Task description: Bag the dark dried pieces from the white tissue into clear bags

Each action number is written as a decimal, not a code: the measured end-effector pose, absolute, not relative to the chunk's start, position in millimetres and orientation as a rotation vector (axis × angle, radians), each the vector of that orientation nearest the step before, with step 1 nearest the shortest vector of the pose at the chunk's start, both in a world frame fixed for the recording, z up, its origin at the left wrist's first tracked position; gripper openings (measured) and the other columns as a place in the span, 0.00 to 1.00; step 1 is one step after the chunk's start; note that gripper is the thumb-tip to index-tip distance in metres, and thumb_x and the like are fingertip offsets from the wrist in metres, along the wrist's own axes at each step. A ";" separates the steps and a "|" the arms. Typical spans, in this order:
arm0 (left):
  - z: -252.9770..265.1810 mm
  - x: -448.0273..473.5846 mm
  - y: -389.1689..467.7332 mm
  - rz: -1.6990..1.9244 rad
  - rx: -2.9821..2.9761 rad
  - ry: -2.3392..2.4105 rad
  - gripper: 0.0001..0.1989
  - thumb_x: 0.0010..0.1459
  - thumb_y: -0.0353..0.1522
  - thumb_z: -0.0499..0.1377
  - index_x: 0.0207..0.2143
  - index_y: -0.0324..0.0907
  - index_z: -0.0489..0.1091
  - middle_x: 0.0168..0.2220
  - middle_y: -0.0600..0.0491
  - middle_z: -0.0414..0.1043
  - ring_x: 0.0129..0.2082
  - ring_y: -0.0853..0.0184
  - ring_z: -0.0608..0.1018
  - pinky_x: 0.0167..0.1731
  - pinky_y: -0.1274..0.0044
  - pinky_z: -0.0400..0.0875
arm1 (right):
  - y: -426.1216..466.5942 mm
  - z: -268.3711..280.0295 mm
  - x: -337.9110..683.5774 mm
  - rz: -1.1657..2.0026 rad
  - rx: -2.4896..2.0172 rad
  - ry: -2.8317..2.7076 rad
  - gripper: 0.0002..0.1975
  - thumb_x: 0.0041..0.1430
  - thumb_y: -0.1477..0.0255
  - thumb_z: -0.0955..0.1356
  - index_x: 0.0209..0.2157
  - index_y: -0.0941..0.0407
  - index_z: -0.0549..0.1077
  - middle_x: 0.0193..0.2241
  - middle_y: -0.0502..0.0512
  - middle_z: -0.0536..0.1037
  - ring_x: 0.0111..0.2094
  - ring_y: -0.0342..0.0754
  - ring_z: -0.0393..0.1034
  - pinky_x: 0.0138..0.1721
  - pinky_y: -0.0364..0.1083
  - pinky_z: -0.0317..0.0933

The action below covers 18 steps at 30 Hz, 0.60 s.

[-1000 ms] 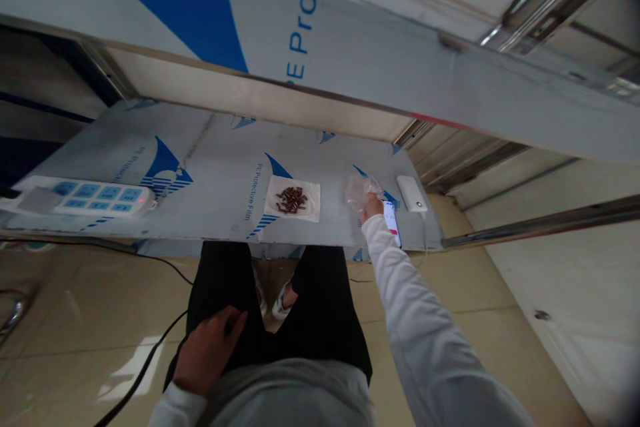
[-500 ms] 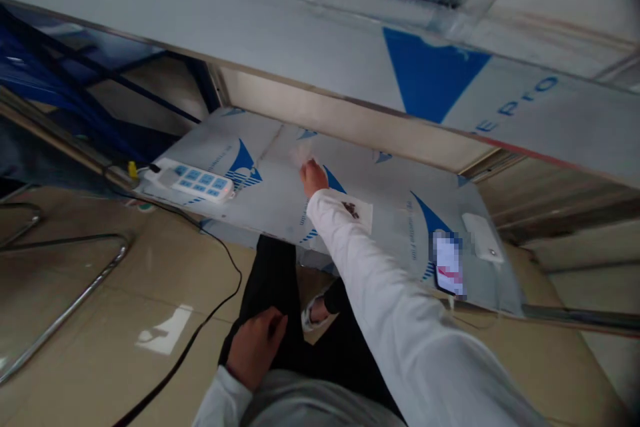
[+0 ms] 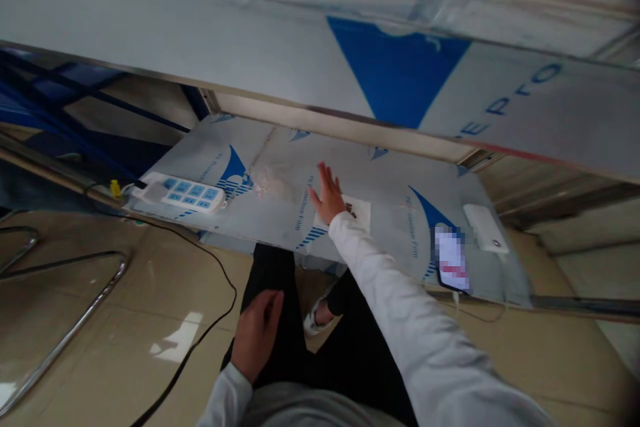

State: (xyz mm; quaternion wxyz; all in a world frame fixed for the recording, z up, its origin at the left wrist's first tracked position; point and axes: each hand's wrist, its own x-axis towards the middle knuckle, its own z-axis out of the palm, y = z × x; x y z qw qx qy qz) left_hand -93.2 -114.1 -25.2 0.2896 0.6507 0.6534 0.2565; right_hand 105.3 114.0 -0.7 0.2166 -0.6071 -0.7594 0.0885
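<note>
- Nearest you, your left hand (image 3: pixel 255 337) sits over your left leg, fingers curled inward; its palm is hidden, so I cannot tell whether it grasps anything.
- Toward the near right corner of the table (image 3: pixel 395 177), a phone (image 3: pixel 450 253) lies close to the near edge, with a white box (image 3: pixel 484 228) beside it, nearer the right edge.
- Around the middle, just in from the near edge, small brown pieces (image 3: pixel 351 209) lie on a white paper (image 3: pixel 364 219); your right arm hides part of both.
- Your right hand (image 3: pixel 330 197) is over the paper's left side, fingers spread toward the far edge, grasping nothing; I cannot tell whether it touches the paper.
- I judge the step in hand to be an empty-handed reach across the paper.
- Toward the near left corner lies a power strip (image 3: pixel 196 195).
- Between strip and paper, a clear plastic bag (image 3: pixel 270 181) lies apart from your fingers.
- In my judgement, a next move onto the pieces calls for drawing thumb and fingertips together; one onto the bag, a light pinch.
</note>
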 end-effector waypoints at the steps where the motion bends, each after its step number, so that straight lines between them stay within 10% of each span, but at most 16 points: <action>1: -20.1 -90.5 -94.5 0.750 1.744 1.769 0.16 0.63 0.40 0.47 0.37 0.42 0.71 0.36 0.50 0.77 0.34 0.66 0.79 0.36 0.77 0.71 | 107.4 -2.0 137.6 0.205 -1.803 -2.003 0.32 0.64 0.69 0.53 0.66 0.61 0.37 0.67 0.60 0.40 0.67 0.49 0.32 0.63 0.56 0.38; 8: -7.7 -57.7 89.6 0.794 2.004 1.981 0.23 0.65 0.34 0.42 0.58 0.35 0.60 0.58 0.42 0.63 0.59 0.59 0.64 0.57 0.66 0.58 | 48.2 -40.2 280.3 0.242 -2.443 -1.563 0.27 0.57 0.77 0.60 0.59 0.68 0.58 0.62 0.75 0.55 0.63 0.62 0.47 0.59 0.61 0.47; 18: -62.7 -60.7 108.2 0.525 2.022 2.125 0.29 0.62 0.34 0.46 0.63 0.28 0.50 0.65 0.31 0.43 0.65 0.43 0.45 0.59 0.51 0.39 | 15.7 -49.0 282.1 0.215 -2.402 -1.485 0.17 0.59 0.71 0.64 0.50 0.58 0.71 0.48 0.63 0.75 0.52 0.54 0.65 0.51 0.50 0.58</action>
